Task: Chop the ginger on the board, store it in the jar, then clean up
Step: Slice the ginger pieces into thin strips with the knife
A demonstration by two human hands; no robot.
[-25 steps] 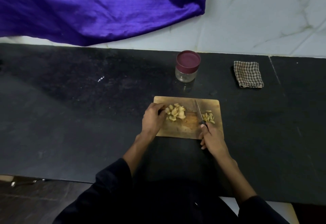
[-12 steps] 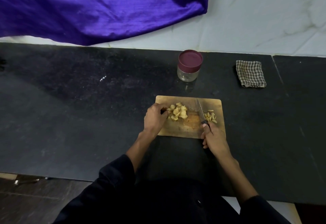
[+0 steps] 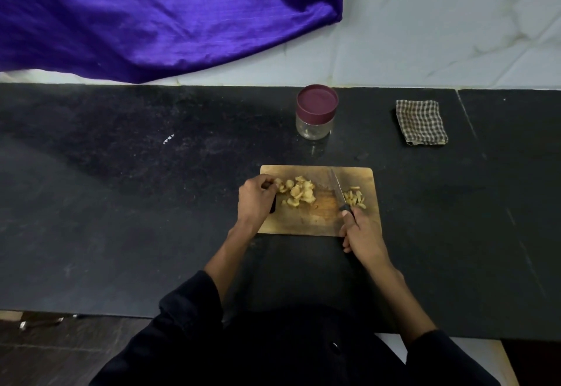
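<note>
On the wooden board (image 3: 306, 221), roughly dead centre of the shot, the right hand (image 3: 362, 235) has its grip wrapped round the black handle of a knife (image 3: 340, 194). The blade points away toward 12 o'clock and lies between two heaps of ginger. At 3 o'clock of the blade there's a small pile of chopped ginger bits (image 3: 353, 197), just beside the steel. At 9 o'clock of it sits a bigger heap of ginger slices (image 3: 299, 192).

The left hand (image 3: 256, 200) is over at the board's 9 o'clock edge, fingers curled, its grip pinching a slice at the end of that bigger heap. Can't really tell how many pieces it's got hold of.

Moving out: at 12 o'clock from the board, a bit apart, stands a clear jar (image 3: 315, 116) with a maroon lid on, upright. Something pale at the bottom, too small to make out. No label I can read on it, fwiw. At 2 o'clock lies a folded checked cloth (image 3: 422, 122), well apart from the board. All of this is on a dark speckled worktop (image 3: 121, 203). At 11 o'clock a shiny purple fabric (image 3: 151, 15) hangs against the pale marbled wall (image 3: 455, 21). Dark sleeves at the bottom.
</note>
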